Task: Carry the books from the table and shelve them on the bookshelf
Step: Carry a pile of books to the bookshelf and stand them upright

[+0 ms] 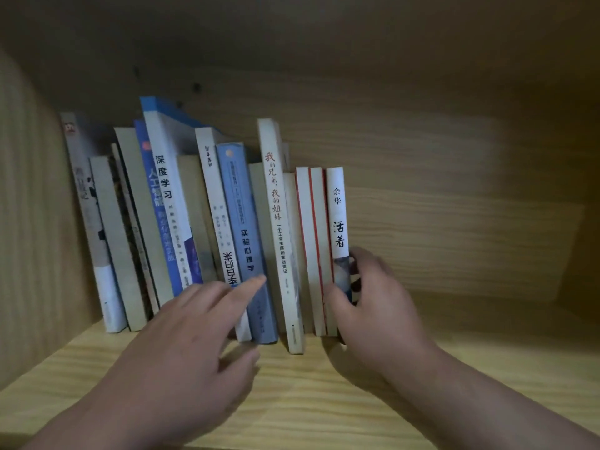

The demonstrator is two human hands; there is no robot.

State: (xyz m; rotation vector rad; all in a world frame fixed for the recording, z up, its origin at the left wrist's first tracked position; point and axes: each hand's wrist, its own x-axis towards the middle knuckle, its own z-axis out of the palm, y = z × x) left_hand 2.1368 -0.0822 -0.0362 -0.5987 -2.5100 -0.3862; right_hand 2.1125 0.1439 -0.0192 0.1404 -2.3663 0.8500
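While holding end white book [337, 216] in right grip [373, 306], touches blue book [240, 206] spine with wide, straight-fingered left grip [181, 349]; both in row on shelf [454, 368].

Bookshelf [454, 196] boards: pale wood-grain finish, matt, smooth, streaky. Row of books [276, 206]: paper covers, mostly matt; blue spine [240, 206] & white spines same; several show bare paper page edges.

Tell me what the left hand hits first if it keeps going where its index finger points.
Most likely the spine of the blue-grey book: the left hand has its fingertip over it, though contact is unclear.
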